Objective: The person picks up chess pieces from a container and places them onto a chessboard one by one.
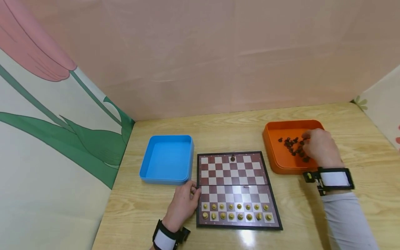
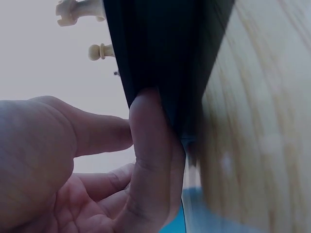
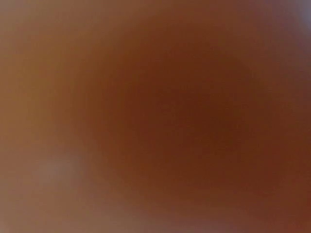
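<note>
My left hand (image 1: 184,201) rests against the left edge of a folding chessboard (image 1: 239,225). In the left wrist view its fingers (image 2: 148,131) touch the board's dark side, the thumb close behind them. Gold chess pieces (image 1: 240,216) stand in two rows along the near side. One dark chess piece (image 1: 232,158) stands on the far row. My right hand (image 1: 322,147) reaches into an orange tray (image 1: 282,168), fingertips down among small dark chess pieces (image 1: 293,152). Whether it pinches one I cannot tell; the right wrist view is a brown blur.
A blue tray (image 1: 168,158) with nothing in it stands left of the board. Near the board's middle fold lies a small reddish bar (image 1: 246,186). The wooden table (image 1: 218,133) meets a pinkish backdrop (image 1: 218,69) behind and a flowered one at the left.
</note>
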Demonstrator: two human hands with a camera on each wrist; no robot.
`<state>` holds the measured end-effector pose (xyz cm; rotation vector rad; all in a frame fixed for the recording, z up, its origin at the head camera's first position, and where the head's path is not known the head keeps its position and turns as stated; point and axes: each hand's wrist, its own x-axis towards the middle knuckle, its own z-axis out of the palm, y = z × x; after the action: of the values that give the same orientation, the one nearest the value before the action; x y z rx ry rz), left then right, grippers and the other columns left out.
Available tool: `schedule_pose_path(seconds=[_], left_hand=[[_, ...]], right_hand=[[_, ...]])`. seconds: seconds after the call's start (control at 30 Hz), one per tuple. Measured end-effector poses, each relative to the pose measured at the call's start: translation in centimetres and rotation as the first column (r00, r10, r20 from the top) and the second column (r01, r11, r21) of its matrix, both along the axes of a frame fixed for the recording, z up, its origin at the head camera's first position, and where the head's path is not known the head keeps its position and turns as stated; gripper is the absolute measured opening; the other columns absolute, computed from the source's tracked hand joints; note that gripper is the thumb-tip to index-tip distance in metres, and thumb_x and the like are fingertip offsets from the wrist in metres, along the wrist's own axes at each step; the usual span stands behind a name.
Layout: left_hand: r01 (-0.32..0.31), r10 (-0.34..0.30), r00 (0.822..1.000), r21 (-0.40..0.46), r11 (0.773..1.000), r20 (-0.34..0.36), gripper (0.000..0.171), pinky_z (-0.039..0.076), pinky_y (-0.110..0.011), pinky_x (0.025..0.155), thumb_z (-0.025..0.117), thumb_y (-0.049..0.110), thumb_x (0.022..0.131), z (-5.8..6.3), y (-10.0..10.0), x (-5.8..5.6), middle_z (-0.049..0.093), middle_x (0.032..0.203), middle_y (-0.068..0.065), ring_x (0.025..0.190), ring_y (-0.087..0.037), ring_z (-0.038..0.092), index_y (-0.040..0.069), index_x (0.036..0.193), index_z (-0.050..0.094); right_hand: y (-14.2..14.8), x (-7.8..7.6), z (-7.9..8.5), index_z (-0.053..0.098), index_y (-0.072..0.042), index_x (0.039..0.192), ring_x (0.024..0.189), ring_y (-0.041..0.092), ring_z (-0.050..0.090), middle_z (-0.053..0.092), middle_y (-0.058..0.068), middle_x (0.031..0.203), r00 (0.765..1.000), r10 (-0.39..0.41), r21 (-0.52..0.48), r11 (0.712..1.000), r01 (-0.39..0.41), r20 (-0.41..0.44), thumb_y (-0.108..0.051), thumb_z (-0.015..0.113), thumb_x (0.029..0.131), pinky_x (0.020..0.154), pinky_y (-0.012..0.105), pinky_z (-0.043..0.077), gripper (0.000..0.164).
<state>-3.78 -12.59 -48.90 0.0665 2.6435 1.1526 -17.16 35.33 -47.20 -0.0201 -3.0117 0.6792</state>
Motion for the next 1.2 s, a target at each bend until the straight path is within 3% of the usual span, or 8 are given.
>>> schedule_pose_path(seconds=[0.17,0.33,0.87,1.2], left_hand=[[0.0,0.0,1.0,0.007,1.0,0.002,0.016,0.05,-0.023,0.059,0.067,0.016,0.107,0.01,-0.02,0.05,0.067,0.084,0.003,0.076,-0.01,0.059,0.002,0.113,0.069],[0.011,-0.01,1.0,0.02,1.0,-0.021,0.017,0.05,-0.024,0.057,0.068,0.016,0.106,-0.06,-0.1,0.14,0.067,0.084,0.001,0.073,-0.01,0.059,0.0,0.113,0.068],[0.007,-0.007,1.0,0.003,1.0,-0.023,0.015,0.051,-0.024,0.059,0.066,0.016,0.107,-0.3,-0.05,0.12,0.067,0.085,0.002,0.075,-0.01,0.06,0.002,0.113,0.068],[-0.001,0.001,1.0,0.008,1.0,-0.002,0.016,0.051,-0.024,0.06,0.067,0.016,0.107,-0.09,-0.01,0.07,0.067,0.086,0.002,0.076,-0.011,0.06,0.002,0.113,0.068]], right_hand=[[-0.08,-0.16,-0.78,0.072,0.013,0.109,0.078,0.05,0.068,0.07,0.039,0.103,0.996,-0.046,-0.003,0.999,0.046,-0.071,0.004,0.067,0.09,0.057,0.059,0.055,0.022],[-0.02,-0.2,-1.05,0.071,0.013,0.107,0.07,0.047,0.067,0.07,0.037,0.098,0.993,-0.075,-0.018,0.997,0.074,-0.088,0.003,0.067,0.091,0.051,0.055,0.053,0.019],[0.11,-0.13,-1.06,0.068,0.011,0.106,0.067,0.046,0.065,0.069,0.036,0.094,0.991,-0.099,-0.019,0.995,0.098,-0.095,0.001,0.067,0.09,0.048,0.054,0.051,0.019],[-0.48,-0.1,-0.45,0.07,0.009,0.103,0.064,0.045,0.065,0.07,0.035,0.093,0.973,-0.092,-0.023,0.996,0.09,-0.209,0.0,0.065,0.092,0.044,0.053,0.048,0.016]])
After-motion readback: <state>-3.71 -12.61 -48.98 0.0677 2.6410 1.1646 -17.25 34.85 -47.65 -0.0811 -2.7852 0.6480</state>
